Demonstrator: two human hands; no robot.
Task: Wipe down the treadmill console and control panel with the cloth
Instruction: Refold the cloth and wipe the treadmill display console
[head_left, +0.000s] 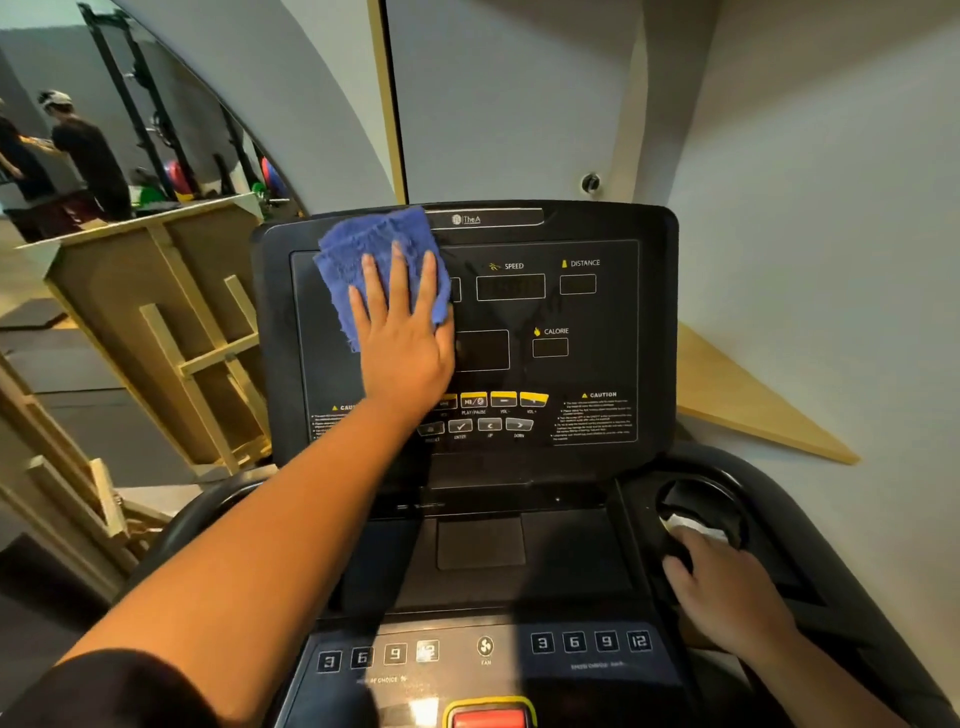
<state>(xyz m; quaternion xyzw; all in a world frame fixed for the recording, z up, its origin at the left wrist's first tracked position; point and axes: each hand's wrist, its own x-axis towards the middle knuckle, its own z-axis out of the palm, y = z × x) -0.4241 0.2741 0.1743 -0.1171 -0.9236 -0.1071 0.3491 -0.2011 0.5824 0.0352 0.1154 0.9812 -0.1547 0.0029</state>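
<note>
A black treadmill console (587, 322) stands upright ahead of me, with display windows marked speed, distance and calorie. My left hand (402, 338) lies flat with straight fingers on a folded blue cloth (363, 254), pressing it against the console's upper left. Below, the control panel (483, 649) carries rows of number buttons and a fan button. My right hand (727, 592) rests on the rim of the right cup holder (701, 506), fingers loosely bent, with something white lying in the holder just past the fingertips.
A red stop button (488, 717) in a yellow frame sits at the bottom edge. Wooden frames (171, 332) lean to the left of the treadmill. A large mirror (130, 130) at the upper left reflects gym equipment and people. A pale wall rises close behind the console.
</note>
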